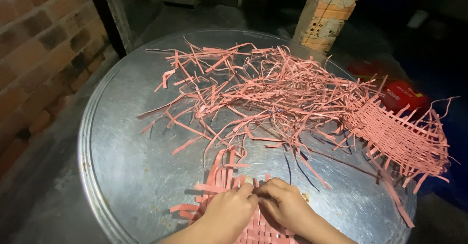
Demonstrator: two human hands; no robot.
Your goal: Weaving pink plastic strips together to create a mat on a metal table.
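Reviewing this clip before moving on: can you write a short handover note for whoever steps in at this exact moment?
Left hand: fingertips pressed on the upper edge of the small pink woven mat at the near rim of the round metal tray.
Right hand: beside it, fingertips pinching at the same edge; whether a strip is gripped cannot be told.
Things: the loose pink strips lie in a tangled heap across the middle of the tray; a larger woven piece with free ends sits on the right rim.
Done: several rows of the small mat are interlaced.
Left: its upright strip ends stand unwoven.
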